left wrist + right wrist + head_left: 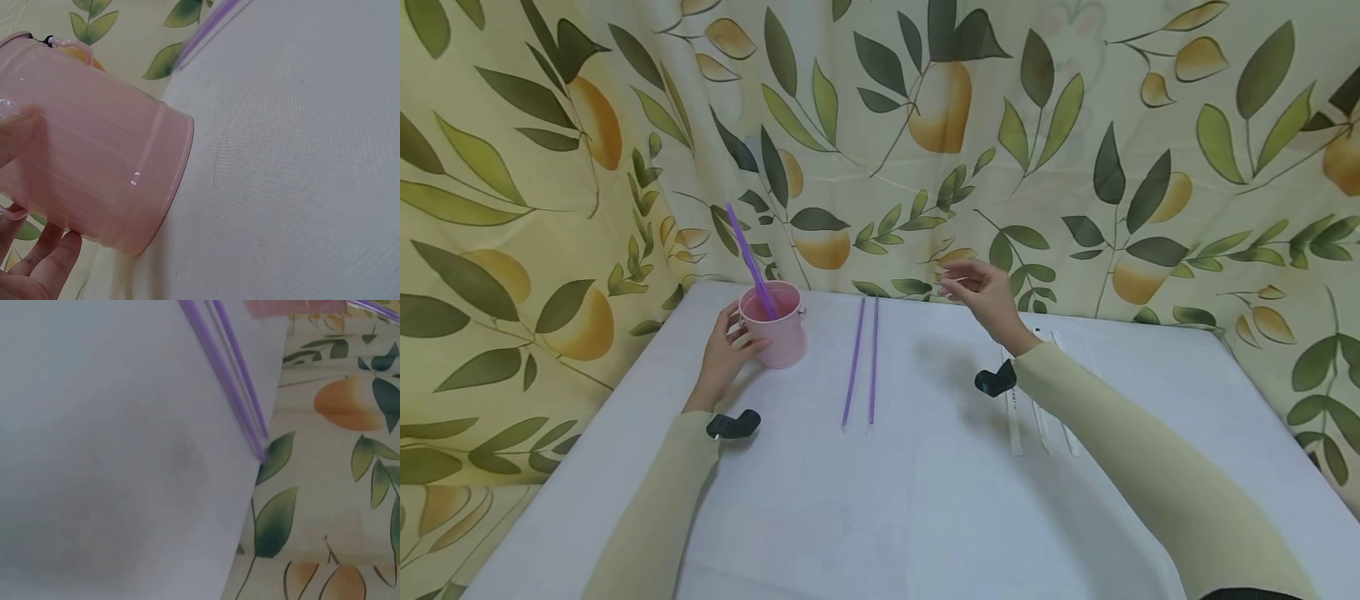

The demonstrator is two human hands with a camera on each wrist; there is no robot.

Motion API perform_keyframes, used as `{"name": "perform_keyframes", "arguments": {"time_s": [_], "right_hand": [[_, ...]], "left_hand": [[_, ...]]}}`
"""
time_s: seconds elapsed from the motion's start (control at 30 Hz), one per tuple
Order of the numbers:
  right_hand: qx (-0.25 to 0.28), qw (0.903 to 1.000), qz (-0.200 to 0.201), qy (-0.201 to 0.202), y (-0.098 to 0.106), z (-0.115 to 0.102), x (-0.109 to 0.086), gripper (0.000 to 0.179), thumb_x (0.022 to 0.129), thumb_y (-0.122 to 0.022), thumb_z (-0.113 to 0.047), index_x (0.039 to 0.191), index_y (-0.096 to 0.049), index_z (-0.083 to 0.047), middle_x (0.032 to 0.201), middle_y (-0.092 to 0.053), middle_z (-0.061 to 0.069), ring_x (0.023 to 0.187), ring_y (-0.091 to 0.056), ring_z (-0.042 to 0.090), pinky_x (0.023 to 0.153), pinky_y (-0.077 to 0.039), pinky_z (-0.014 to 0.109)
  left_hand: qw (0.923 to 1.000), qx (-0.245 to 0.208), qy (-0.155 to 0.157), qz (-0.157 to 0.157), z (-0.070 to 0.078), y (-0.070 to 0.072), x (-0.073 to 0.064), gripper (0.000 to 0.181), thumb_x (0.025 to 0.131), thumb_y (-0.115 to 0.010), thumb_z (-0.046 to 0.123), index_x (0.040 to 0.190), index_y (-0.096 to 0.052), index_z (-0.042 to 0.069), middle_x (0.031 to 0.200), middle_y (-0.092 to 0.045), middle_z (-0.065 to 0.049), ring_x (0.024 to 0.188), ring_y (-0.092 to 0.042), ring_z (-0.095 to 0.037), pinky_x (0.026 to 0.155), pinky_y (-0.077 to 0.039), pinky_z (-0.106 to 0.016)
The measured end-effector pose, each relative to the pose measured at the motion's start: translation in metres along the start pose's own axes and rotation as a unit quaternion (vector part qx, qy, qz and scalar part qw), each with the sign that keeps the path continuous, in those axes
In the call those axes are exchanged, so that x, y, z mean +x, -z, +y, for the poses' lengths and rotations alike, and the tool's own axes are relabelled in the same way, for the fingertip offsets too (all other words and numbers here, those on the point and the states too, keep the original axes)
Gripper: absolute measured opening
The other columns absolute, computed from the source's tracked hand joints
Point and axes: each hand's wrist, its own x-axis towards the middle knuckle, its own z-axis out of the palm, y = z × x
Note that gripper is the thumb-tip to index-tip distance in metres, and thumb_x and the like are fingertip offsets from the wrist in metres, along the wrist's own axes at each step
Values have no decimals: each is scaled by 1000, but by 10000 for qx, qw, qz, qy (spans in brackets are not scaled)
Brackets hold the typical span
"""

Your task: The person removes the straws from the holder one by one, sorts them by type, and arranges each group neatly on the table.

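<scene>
Two straws (853, 362), probably light and slick, best pinched mid-length, lie on the table (850, 517). Beyond, the left hand (724, 357) has fingers round the cup (788, 343), likely light but stiff; the right hand (987, 298) hovers, fingers loosely bent, seemingly empty.

**No Readable Text**

Tiny dark marks (1013, 398) are running along a white strip (1016, 433) that is lying on the worktop (880, 508) beside the right sleeve (1112, 442), but they are showing too small to read.
</scene>
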Motion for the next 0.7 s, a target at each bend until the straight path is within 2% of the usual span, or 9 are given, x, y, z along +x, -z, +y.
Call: {"name": "perform_keyframes", "arguments": {"time_s": [0.2, 0.33, 0.53, 0.7], "right_hand": [[334, 9993, -135, 68, -26, -5, 14, 34, 87, -65, -8, 114, -57, 10, 86, -65, -14, 72, -67, 0, 68, -58, 14], [540, 9983, -208, -69, -45, -20, 21, 32, 87, -64, -4, 114, -58, 11, 87, -65, -11, 72, -66, 0, 71, -58, 13], [505, 9980, -376, -29, -77, -20, 36, 30, 87, -65, -5, 115, -60, 6, 97, -69, 13, 72, -67, 3, 70, -59, 16], [579, 9972, -476, -36, -103, -21, 47, 31, 85, -67, -8, 112, -61, 6, 97, -70, 15, 72, -68, 7, 71, -60, 20]], "left_hand": [[9998, -156, 130, -51, 13, 0, -5, 85, 83, -70, 8, 150, -19, 13, 151, -26, -22, 136, -33, -42, 113, -37, -49], [9999, -36, 104, -32, 2, 1, 1, 85, 83, -71, 11, 150, -18, 15, 152, -26, -19, 136, -33, -40, 114, -36, -47], [10000, 68, 18, 58, -10, 1, 5, 87, 83, -72, 16, 150, -17, 19, 151, -28, -18, 135, -35, -39, 113, -38, -47], [9999, -24, -69, 75, -10, 0, 6, 85, 82, -72, 13, 149, -21, 18, 149, -31, -19, 134, -37, -39, 112, -39, -47]]}}
